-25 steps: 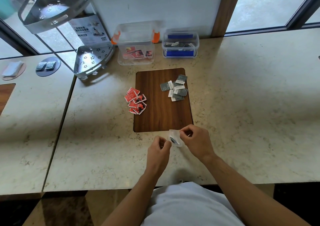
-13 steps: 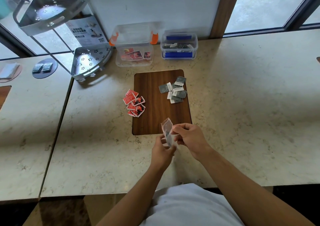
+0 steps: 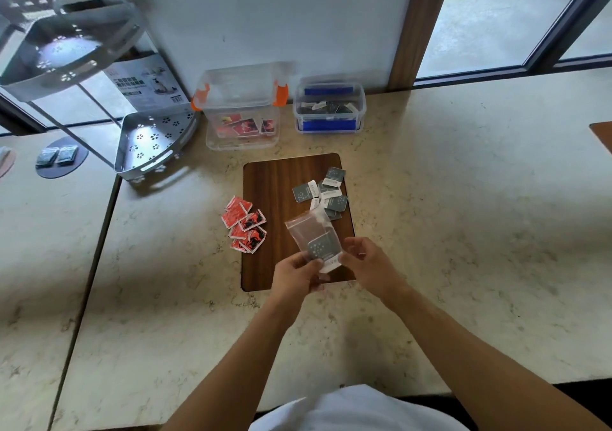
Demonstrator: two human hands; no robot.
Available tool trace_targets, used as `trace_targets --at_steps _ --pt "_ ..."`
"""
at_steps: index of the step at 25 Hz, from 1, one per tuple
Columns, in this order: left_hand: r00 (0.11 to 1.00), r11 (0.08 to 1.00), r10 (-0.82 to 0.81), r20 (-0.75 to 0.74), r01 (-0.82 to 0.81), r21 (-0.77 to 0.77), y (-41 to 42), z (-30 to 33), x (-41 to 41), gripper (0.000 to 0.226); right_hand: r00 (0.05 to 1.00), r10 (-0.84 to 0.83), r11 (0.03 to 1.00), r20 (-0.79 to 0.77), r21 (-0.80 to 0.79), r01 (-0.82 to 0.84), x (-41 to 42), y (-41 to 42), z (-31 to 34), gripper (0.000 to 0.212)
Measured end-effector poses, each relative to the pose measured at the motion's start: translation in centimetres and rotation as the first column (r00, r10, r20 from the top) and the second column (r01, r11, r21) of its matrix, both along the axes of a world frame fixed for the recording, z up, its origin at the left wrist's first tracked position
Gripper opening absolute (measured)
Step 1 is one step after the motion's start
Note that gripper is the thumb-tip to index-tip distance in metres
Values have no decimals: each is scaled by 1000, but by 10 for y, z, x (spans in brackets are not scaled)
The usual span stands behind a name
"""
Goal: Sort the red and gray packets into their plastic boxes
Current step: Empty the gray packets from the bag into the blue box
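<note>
The clear bag [image 3: 313, 232] is held above the near end of the wooden board [image 3: 275, 199], long axis running from 5 o'clock to 11 o'clock, free end pointing toward 11 o'clock. A gray packet [image 3: 323, 246] sits in its lower end. The left hand [image 3: 294, 275] pinches the bag's lower edge at 7 o'clock; the right hand [image 3: 367, 265] pinches it at 4 o'clock.

I hold a clear bag [image 3: 311, 232] with one gray packet [image 3: 323, 247] inside. Red packets [image 3: 245, 223] and gray packets [image 3: 323, 192] lie heaped before their boxes [image 3: 241, 139].
</note>
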State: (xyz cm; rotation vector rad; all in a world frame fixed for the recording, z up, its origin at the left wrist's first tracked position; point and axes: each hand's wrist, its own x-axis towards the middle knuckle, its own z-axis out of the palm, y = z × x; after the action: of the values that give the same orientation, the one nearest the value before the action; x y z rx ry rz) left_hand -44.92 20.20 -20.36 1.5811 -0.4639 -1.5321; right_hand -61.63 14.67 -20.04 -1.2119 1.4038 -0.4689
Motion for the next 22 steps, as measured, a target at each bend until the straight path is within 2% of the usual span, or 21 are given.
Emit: trace_targets --at_steps 4,11,16,20,22 --pt "998 998 -55 7 55 1 -48 6 11 20 992 17 994 123 101 -29 5 -36 -3 15" --pt "987 986 -158 19 159 -55 -160 22 22 18 963 -180 983 202 61 171 18 -137 0 8" --pt "955 967 -252 154 256 -7 -248 28 29 21 937 -226 974 266 41 223 32 -217 7 11" --pt "927 973 -197 321 226 -55 -313 22 41 17 915 -254 966 312 41 254 43 -275 11 12" --pt "923 978 -163 348 197 -63 -342 19 44 18 907 -270 961 322 29 275 50 -302 11 13"
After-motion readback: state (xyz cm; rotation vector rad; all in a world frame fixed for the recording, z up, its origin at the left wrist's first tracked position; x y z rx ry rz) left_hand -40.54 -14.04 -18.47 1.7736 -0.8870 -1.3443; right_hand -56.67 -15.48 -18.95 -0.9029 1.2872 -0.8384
